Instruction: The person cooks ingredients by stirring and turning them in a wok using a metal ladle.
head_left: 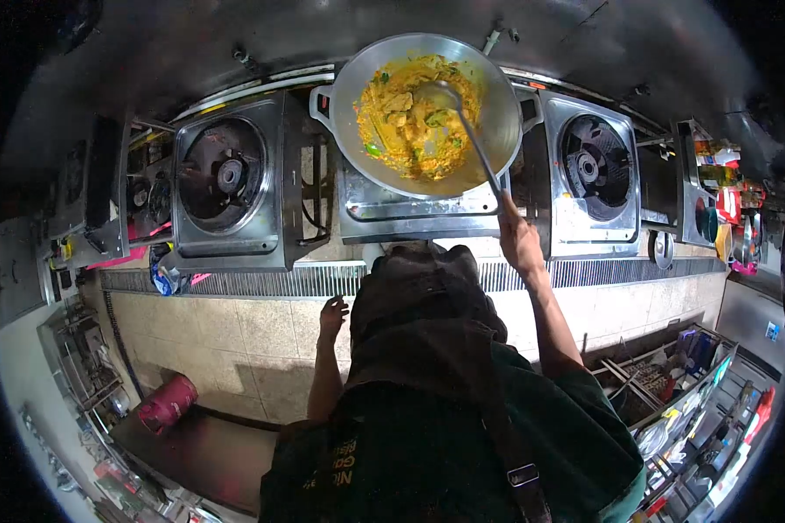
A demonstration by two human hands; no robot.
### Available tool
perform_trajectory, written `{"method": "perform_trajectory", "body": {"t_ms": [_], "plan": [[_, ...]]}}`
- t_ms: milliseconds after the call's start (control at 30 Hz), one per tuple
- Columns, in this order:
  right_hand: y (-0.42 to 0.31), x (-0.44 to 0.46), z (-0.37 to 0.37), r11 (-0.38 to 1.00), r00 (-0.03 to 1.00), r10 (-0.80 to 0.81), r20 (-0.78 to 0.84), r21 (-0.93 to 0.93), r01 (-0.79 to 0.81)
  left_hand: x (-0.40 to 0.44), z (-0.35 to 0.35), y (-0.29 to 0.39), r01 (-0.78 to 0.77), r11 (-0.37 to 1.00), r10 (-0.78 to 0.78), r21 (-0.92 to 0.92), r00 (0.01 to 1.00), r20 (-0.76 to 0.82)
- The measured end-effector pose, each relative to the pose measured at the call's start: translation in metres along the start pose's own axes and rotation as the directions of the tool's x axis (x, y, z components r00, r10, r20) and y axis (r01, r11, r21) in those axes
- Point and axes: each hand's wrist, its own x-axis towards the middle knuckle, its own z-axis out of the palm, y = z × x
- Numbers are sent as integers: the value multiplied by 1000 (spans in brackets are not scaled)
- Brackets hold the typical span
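Observation:
My right hand [521, 237] is closed round the handle of a long metal ladle [473, 131]. The ladle's bowl rests in a yellow-orange curry [401, 131] with chunks and green leaves in it. A large two-handled silver wok [344, 83] holds the curry and sits on the middle burner. Down at my left side, clear of the stove, hangs my left hand [332, 315]. Its fingers are slightly curled and apart, and nothing shows in them.
An unlit burner [228, 174] stands left of the wok, and another burner [591, 170] is on the right. A floor drain grate [305, 281] runs along the stove front. Behind me on the left lies a pink gas cylinder [167, 404]. Bottles and packets [722, 187] crowd the far right.

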Motion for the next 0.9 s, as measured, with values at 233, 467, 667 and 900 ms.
{"method": "perform_trajectory", "body": {"t_ms": [233, 467, 667, 900], "plan": [[13, -19, -22, 971, 966, 230, 120, -93, -220, -7, 13, 26, -260, 963, 259, 70, 966, 21], [38, 29, 54, 961, 983, -185, -8, 209, 183, -21, 62, 111, -515, 843, 485, 153, 852, 194], [95, 15, -23, 893, 966, -115, 232, -402, 203, -16, 69, 133, -421, 882, 386, 212, 903, 189], [63, 83, -48, 898, 978, -169, 124, -389, 205, -29, 61, 94, -412, 881, 395, 234, 911, 116]]}}
